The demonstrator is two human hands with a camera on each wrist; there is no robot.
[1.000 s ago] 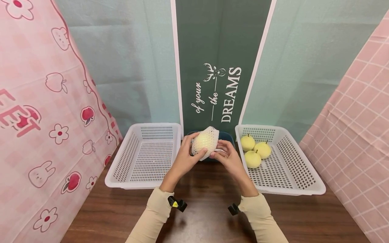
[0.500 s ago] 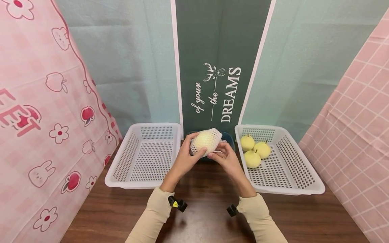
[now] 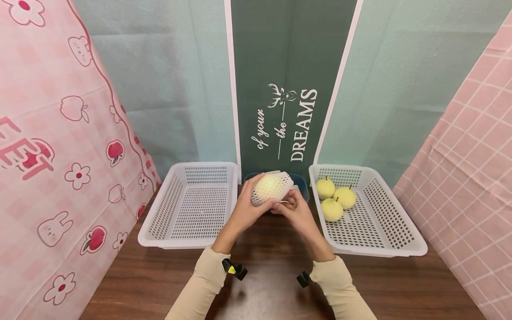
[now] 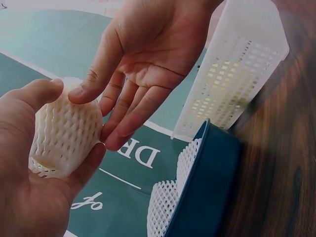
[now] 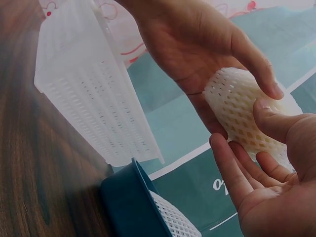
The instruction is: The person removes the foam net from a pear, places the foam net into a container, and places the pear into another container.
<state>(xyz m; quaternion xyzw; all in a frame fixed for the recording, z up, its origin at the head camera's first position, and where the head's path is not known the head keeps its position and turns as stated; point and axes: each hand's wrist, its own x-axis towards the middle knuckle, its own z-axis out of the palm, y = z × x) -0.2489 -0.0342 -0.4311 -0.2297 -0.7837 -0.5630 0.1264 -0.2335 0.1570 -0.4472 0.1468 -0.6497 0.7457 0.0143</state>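
Note:
A pale yellow pear (image 3: 267,189) in a white foam net sleeve (image 3: 287,181) is held up over the table's back part. My left hand (image 3: 245,208) grips it from the left, thumb on the near side. My right hand (image 3: 299,212) pinches the sleeve's right end between thumb and fingertips. In the right wrist view both thumbs lie on the netting (image 5: 237,116), close together, with the right fingers below it. Yellow shows through the mesh, and a bare patch of pear (image 4: 44,162) peeks from the sleeve's lower end in the left wrist view.
Behind the hands stands a dark blue basin (image 4: 217,173) with several white foam nets (image 4: 163,207) in it. At the right, a white perforated basket (image 3: 416,246) holds 3 pears (image 3: 332,210). Another white basket (image 3: 150,240) stands at the left. Printed cloths hang around the wooden table (image 3: 272,284).
The sleeved pear has tilted further over, its loose sleeve end now pointing right. My right hand has shifted slightly left, closer to the left thumb.

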